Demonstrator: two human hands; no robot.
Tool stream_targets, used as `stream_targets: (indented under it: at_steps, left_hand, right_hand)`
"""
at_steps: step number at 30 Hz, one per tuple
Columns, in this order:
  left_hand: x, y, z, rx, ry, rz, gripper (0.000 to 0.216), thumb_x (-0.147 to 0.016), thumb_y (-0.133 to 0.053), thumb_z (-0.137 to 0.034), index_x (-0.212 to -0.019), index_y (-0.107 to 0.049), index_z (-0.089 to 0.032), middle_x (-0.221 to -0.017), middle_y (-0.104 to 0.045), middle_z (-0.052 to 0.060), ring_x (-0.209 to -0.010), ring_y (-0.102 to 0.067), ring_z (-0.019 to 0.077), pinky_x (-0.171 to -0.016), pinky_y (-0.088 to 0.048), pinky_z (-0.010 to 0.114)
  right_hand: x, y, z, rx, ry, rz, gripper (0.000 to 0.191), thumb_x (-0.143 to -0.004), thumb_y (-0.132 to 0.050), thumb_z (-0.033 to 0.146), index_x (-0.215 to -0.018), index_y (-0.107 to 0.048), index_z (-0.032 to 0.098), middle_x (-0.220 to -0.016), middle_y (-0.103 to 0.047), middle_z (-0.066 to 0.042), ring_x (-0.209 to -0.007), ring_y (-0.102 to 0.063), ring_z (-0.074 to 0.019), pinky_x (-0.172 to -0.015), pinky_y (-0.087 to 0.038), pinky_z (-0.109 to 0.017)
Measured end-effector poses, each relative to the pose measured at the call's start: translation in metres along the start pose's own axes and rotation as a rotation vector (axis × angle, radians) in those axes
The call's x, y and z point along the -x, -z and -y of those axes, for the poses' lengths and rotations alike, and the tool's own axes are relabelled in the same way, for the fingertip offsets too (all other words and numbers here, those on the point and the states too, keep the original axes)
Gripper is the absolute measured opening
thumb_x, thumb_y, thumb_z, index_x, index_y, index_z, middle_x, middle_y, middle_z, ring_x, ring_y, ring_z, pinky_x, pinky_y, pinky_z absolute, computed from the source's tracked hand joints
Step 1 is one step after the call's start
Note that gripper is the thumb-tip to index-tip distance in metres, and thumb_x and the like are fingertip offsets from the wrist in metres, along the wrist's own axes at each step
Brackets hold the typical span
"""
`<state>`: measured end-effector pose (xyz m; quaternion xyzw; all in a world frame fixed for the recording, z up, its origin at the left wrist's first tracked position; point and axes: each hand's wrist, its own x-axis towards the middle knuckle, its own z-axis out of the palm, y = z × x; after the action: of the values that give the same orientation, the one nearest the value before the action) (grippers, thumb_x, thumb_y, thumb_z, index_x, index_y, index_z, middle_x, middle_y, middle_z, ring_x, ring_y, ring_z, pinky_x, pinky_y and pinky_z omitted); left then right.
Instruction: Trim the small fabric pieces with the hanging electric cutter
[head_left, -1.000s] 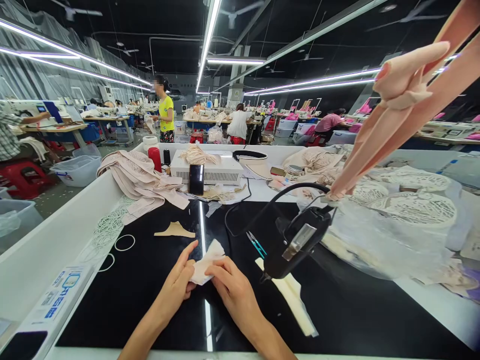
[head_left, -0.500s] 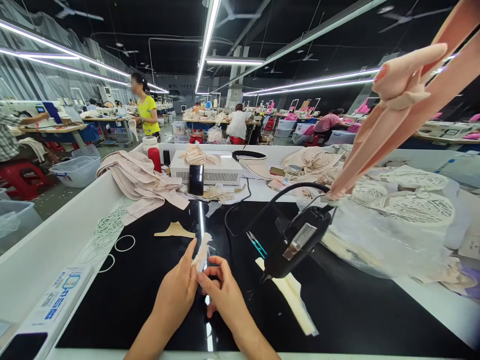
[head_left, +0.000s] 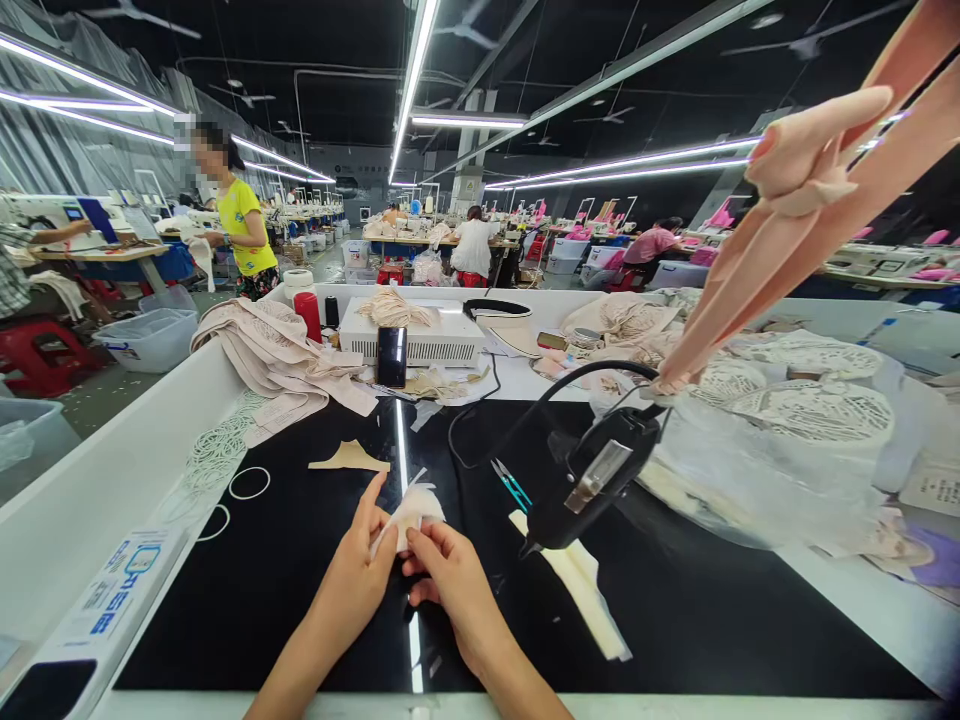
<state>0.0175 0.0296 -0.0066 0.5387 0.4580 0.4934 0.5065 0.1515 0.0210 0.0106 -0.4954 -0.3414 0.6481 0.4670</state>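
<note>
A small white fabric piece (head_left: 421, 506) with loose strips at its far end is held between both hands above the black work mat (head_left: 285, 610). My left hand (head_left: 358, 560) pinches its left edge, thumb against the cloth and index finger pointing forward. The thumb and fingertips of my right hand (head_left: 450, 575) close on its lower right side. Just beyond my left hand lies a flat tan fabric piece (head_left: 349, 456). To the right are thread snips (head_left: 513, 486) with teal handles and a long cream strip (head_left: 589, 595).
A black glue gun (head_left: 600, 480) hangs from peach fabric straps (head_left: 780, 230) over the mat's right side. White rings (head_left: 250, 484) lie at left. Beige fabric (head_left: 270, 355), a phone (head_left: 391, 356) and a white box (head_left: 412, 340) stand behind. A person in yellow (head_left: 247, 230) is beyond the table.
The white fabric piece has turned from edge-on to showing a broader face, and my right fingers have moved up onto it. The person in yellow has moved left.
</note>
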Motion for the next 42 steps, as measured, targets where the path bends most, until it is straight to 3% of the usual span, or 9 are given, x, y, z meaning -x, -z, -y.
stream_targets:
  at_steps: [4,6,10,15,20,28,32,37,42]
  left_hand:
    - [-0.007,0.001,0.011,0.136,0.097,0.018,0.083,-0.084,-0.063,-0.053,-0.152,-0.029,-0.019,-0.062,-0.042,-0.01,-0.046,-0.039,0.0082,-0.045,-0.031,0.021]
    - [-0.009,0.002,0.014,0.186,0.147,0.036,0.089,-0.08,-0.065,-0.058,-0.152,-0.03,-0.018,-0.063,-0.046,-0.01,-0.043,-0.039,0.0071,-0.042,-0.027,0.02]
    - [-0.01,0.005,0.013,0.221,0.221,0.057,0.084,-0.076,-0.069,-0.057,-0.142,-0.043,-0.013,-0.067,-0.058,-0.004,-0.049,-0.05,0.0093,-0.045,-0.032,0.02]
    - [-0.009,0.004,0.008,0.172,0.233,0.104,0.048,-0.074,-0.071,-0.047,-0.106,-0.065,-0.011,-0.07,-0.067,0.003,-0.058,-0.06,0.0143,-0.055,-0.045,0.024]
    - [-0.005,0.001,0.0,0.104,0.118,0.086,0.025,-0.076,-0.07,-0.031,-0.097,-0.067,-0.016,-0.088,-0.071,0.004,-0.087,-0.067,0.0213,-0.076,-0.05,0.027]
    - [-0.005,0.003,-0.006,0.097,0.077,0.001,0.015,-0.075,-0.067,-0.024,-0.089,-0.067,-0.018,-0.083,-0.07,0.0,-0.083,-0.065,0.0193,-0.075,-0.049,0.026]
    - [-0.006,0.005,-0.01,0.177,0.152,-0.017,0.021,-0.072,-0.07,-0.032,-0.088,-0.067,-0.018,-0.082,-0.071,0.001,-0.08,-0.066,0.0203,-0.07,-0.051,0.027]
    - [-0.003,0.004,-0.015,0.319,0.303,0.039,0.034,-0.08,-0.066,-0.046,-0.094,-0.067,-0.015,-0.086,-0.074,0.009,-0.081,-0.071,0.0241,-0.067,-0.057,0.032]
    - [-0.002,0.006,-0.015,0.389,0.388,0.073,0.03,-0.089,-0.059,-0.04,-0.094,-0.066,-0.012,-0.087,-0.074,0.014,-0.076,-0.073,0.0247,-0.059,-0.059,0.032]
  right_hand:
    - [0.0,0.0,0.001,-0.022,0.006,0.008,0.038,-0.068,-0.077,0.048,-0.079,-0.064,0.014,-0.072,-0.06,-0.001,-0.056,-0.056,-0.0086,-0.042,-0.049,-0.016]
    - [0.001,-0.001,0.002,-0.025,0.009,0.021,0.039,-0.068,-0.075,0.05,-0.078,-0.064,0.014,-0.072,-0.06,-0.001,-0.056,-0.055,-0.0079,-0.043,-0.049,-0.016]
    - [0.001,0.0,0.003,0.042,0.042,0.038,0.038,-0.07,-0.069,0.052,-0.076,-0.061,0.016,-0.07,-0.057,0.0,-0.053,-0.053,-0.0071,-0.043,-0.047,-0.016]
    - [-0.002,0.005,0.004,0.275,0.145,0.047,0.031,-0.078,-0.058,0.049,-0.074,-0.057,0.018,-0.063,-0.055,0.003,-0.046,-0.049,-0.0079,-0.042,-0.047,-0.02]
    - [0.003,0.008,0.01,0.571,0.302,0.015,0.024,-0.083,-0.055,0.035,-0.065,-0.049,0.02,-0.062,-0.047,0.003,-0.052,-0.048,-0.0121,-0.045,-0.045,-0.022]
    - [0.012,0.005,0.027,0.855,0.482,0.001,0.028,-0.081,-0.054,0.017,-0.06,-0.036,0.021,-0.061,-0.042,0.003,-0.058,-0.034,-0.0135,-0.057,-0.029,-0.027]
    - [0.011,0.008,0.03,0.857,0.448,0.05,0.027,-0.085,-0.051,0.021,-0.061,-0.038,0.021,-0.061,-0.041,0.003,-0.055,-0.04,-0.0126,-0.053,-0.033,-0.024]
    - [0.008,0.013,0.032,0.766,0.316,0.151,0.026,-0.087,-0.045,0.035,-0.067,-0.051,0.02,-0.059,-0.046,0.004,-0.048,-0.052,-0.0121,-0.047,-0.043,-0.022]
    - [0.003,0.017,0.032,0.679,0.22,0.195,0.027,-0.083,-0.045,0.041,-0.068,-0.052,0.02,-0.056,-0.051,0.004,-0.044,-0.053,-0.0115,-0.046,-0.047,-0.023]
